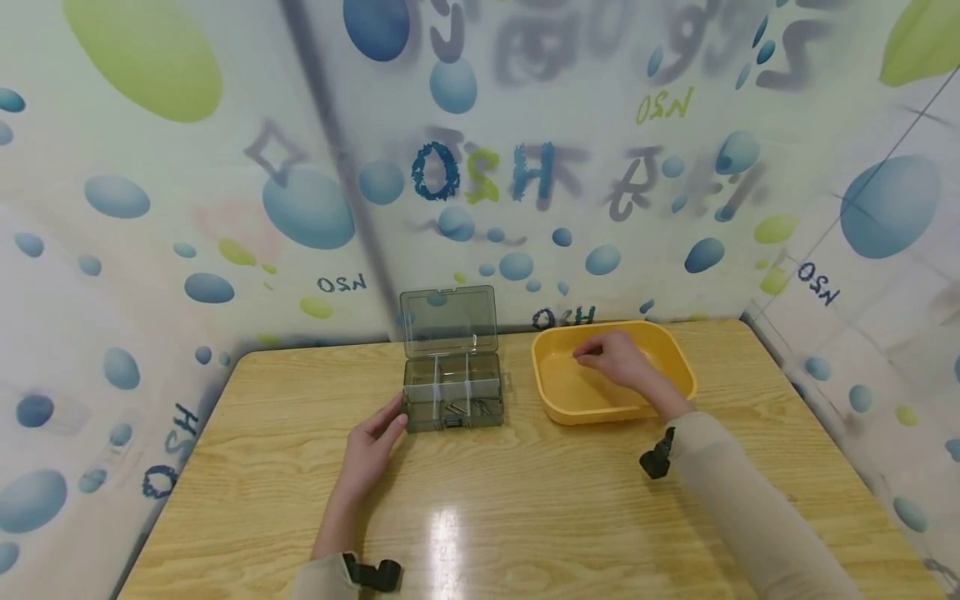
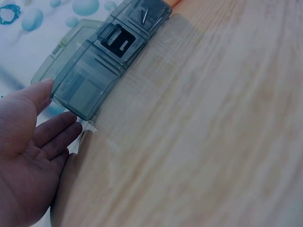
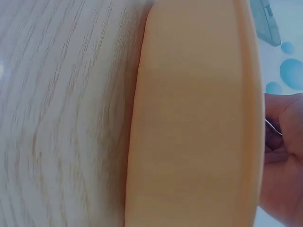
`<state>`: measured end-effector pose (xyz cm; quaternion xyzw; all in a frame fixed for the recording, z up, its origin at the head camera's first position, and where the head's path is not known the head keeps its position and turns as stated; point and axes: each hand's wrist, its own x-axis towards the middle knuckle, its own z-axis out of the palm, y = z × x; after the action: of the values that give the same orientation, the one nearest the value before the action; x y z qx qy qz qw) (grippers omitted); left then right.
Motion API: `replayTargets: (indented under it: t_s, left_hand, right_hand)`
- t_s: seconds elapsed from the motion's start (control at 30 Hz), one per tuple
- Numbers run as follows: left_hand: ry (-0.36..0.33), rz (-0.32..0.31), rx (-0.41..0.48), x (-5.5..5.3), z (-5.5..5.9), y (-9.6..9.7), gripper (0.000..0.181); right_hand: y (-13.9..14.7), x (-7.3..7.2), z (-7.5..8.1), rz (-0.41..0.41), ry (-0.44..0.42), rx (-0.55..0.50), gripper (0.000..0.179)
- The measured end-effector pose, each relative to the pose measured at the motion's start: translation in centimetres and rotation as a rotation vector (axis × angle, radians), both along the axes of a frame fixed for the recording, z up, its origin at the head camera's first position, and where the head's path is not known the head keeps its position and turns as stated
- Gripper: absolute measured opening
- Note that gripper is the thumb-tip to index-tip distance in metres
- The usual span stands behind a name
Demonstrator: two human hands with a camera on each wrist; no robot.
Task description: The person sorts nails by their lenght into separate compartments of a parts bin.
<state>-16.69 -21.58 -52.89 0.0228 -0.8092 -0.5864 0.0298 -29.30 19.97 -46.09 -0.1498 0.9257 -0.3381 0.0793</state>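
Observation:
A smoky-grey transparent compartment box (image 1: 453, 392) stands on the table with its lid (image 1: 450, 321) raised. Small metal pieces (image 1: 456, 409) lie in its front compartments. At the box's left side my left hand (image 1: 371, 446) rests, thumb and fingers touching its corner; in the left wrist view the fingers (image 2: 54, 135) look loosely extended. My right hand (image 1: 618, 358) is over the yellow tray (image 1: 573, 415), pinching something small. The right wrist view shows a thin shiny metal piece (image 3: 273, 126) at the fingers, its exact kind unclear. The tray's wall hides part of that hand there.
The wooden table (image 1: 480, 500) carries both containers near its back edge. A printed curtain (image 1: 480, 225) with blue and green spots hangs right behind them, and continues along both sides. The box's small latch (image 1: 507, 382) sticks out toward the tray.

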Motion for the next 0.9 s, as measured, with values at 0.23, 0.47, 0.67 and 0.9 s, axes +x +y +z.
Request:
replayTargets:
  t_s: [0.23,0.47,0.67,0.9]
  left_hand:
    - [0.006,-0.003,0.002,0.1,0.1,-0.1,0.045]
    - [0.001,-0.006,0.000,0.0,0.0,-0.2,0.045]
    - [-0.010,-0.003,-0.013,0.0,0.1,-0.2,0.045]
    - [-0.014,-0.002,-0.011,0.1,0.2,-0.1,0.046]
  right_hand:
    - [-1.8,0.6,0.0,0.027,0.007,-0.075,0.015]
    - [-3.8,1.4,0.8,0.089,0.052,-0.077,0.014]
    - [-5.5,1.7,1.3,0.125,0.060,-0.109,0.013]
    - [-7.8,2.1,1.6,0.176,0.046,-0.143,0.013]
